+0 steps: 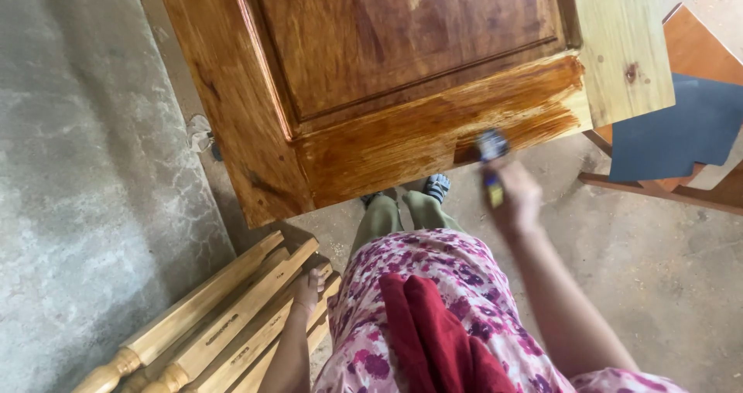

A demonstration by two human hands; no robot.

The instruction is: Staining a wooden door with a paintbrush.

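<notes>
Seen from above, a person in a pink flowered dress is standing at a large wooden door panel (402, 76) that is lying flat and raised in front of them. The right hand (515, 199) is curling closed around the handle of one paintbrush (492, 161), blurred by motion, with its bristles touching the panel's near rail close to the lower right corner. Most of the panel is glistening with wet amber stain; a pale strip along its right edge (623, 45) is showing bare wood. The left hand (307, 291) is hanging low beside the hip, fingers loosely gathered and resting on the top of a stack of turned wooden legs (209, 323), about four of them, leaning by a grey concrete wall (85, 184). Whether it is gripping them cannot be told. Two feet in sandals (437, 186) are showing just under the panel's near edge. Open concrete floor (665, 269) is lying to the right, and beyond it one wooden chair (696, 52) with a dark sheet (681, 130) on it.
</notes>
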